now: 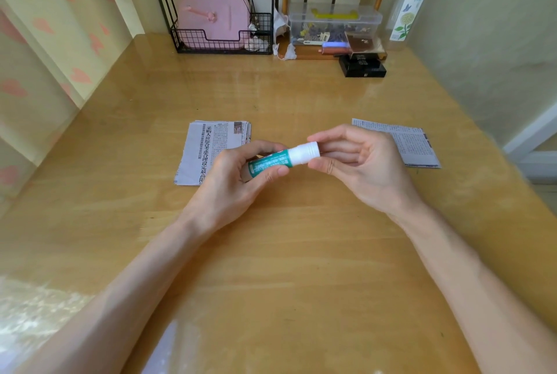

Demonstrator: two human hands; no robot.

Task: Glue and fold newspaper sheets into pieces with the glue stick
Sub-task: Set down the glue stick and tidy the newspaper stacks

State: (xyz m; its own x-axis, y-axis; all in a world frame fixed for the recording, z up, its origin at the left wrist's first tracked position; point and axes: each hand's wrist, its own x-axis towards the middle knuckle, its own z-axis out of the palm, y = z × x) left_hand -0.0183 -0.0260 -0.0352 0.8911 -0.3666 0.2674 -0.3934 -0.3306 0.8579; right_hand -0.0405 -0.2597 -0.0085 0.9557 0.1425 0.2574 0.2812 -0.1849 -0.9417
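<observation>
One glue stick [271, 162] above table [286, 253] middle, left hand [229, 184] gripping, right hand [361, 162] pinching cap [306, 152]

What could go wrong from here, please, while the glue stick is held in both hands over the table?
The right hand only pinches the cap while the left hand grips the glue stick; if the cap comes off with a jerk, it might slip away and roll across the table.
The newspaper stack lies just beyond the left hand, so a careless move could knock its sheets askew.
</observation>
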